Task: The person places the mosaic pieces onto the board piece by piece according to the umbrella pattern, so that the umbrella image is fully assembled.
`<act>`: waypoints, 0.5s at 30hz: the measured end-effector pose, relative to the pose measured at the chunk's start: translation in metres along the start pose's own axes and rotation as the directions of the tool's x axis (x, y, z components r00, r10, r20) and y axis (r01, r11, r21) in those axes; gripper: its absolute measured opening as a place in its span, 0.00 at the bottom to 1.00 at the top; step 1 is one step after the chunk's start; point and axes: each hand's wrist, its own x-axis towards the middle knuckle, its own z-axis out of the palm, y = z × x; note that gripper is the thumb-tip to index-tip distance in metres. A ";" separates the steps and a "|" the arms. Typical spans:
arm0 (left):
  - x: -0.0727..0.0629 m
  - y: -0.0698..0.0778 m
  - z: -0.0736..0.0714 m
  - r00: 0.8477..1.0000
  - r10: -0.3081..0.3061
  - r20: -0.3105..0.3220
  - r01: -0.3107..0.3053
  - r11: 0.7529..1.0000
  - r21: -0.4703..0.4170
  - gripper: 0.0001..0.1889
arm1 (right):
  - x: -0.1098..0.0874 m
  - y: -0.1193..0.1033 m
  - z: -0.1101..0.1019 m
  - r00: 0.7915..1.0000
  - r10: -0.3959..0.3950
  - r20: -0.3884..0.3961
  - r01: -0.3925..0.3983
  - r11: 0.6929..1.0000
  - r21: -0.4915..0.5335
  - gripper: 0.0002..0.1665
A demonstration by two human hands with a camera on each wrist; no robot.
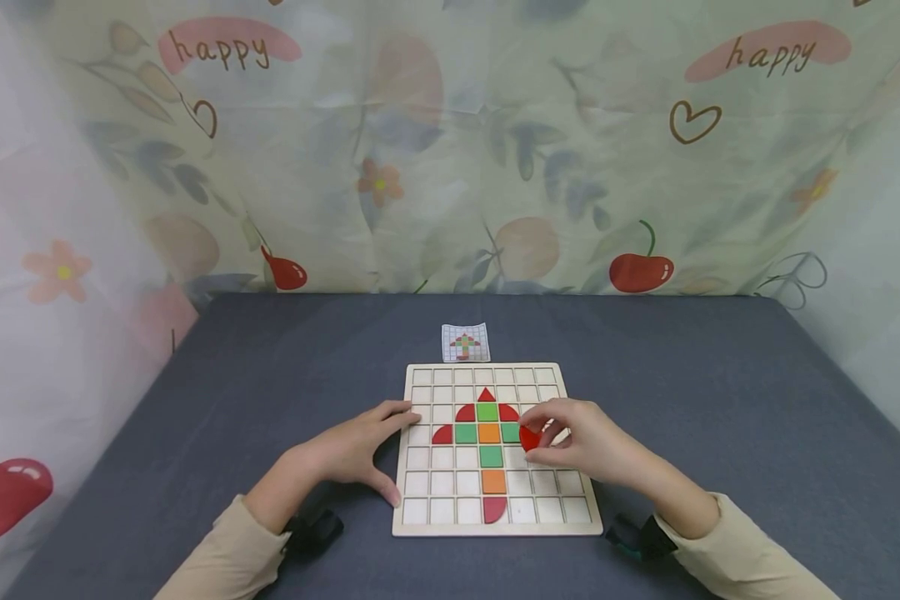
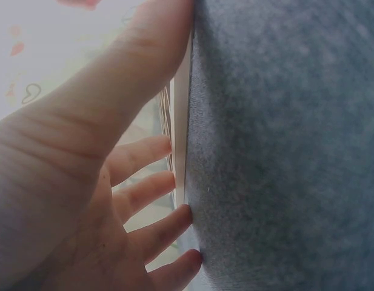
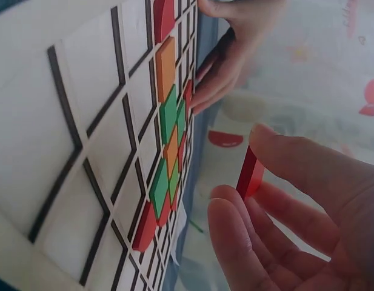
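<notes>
A square wooden grid board point(image 1: 525, 529) lies on the table with red, green and orange flat pieces set in its cells. My right hand point(image 1: 588, 442) is above its right half, pinching a small red piece point(image 3: 250, 176) between thumb and fingers. Another red piece point(image 3: 144, 227) sits in the board beside the right-hand green square point(image 3: 159, 189). Spread along the board's left edge is my left hand point(image 1: 348, 446), its fingertips at the upper side and the thumb touching lower down. An orange square point(image 1: 493, 482) and a red quarter-circle point(image 1: 494, 509) lie in the lower middle column.
Behind the board's far edge lies a small printed card point(image 1: 465, 342) showing a coloured grid pattern. Dark grey cloth covers the table point(image 1: 307, 350). A patterned curtain point(image 1: 450, 208) hangs at the back and sides. Each wrist wears a black strap.
</notes>
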 end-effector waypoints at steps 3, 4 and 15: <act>0.000 -0.001 0.000 1.000 0.000 -0.002 0.000 1.000 0.002 0.55 | 0.001 -0.001 0.004 1.000 -0.024 0.004 0.024 1.000 -0.003 0.23; 0.000 -0.001 0.000 1.000 -0.001 -0.002 0.001 1.000 0.002 0.55 | 0.002 -0.001 0.005 1.000 -0.030 0.005 0.030 1.000 -0.002 0.24; 0.001 -0.002 0.001 1.000 0.003 -0.004 -0.003 1.000 0.011 0.55 | 0.006 -0.006 0.017 0.997 -0.063 0.039 0.061 0.998 0.035 0.21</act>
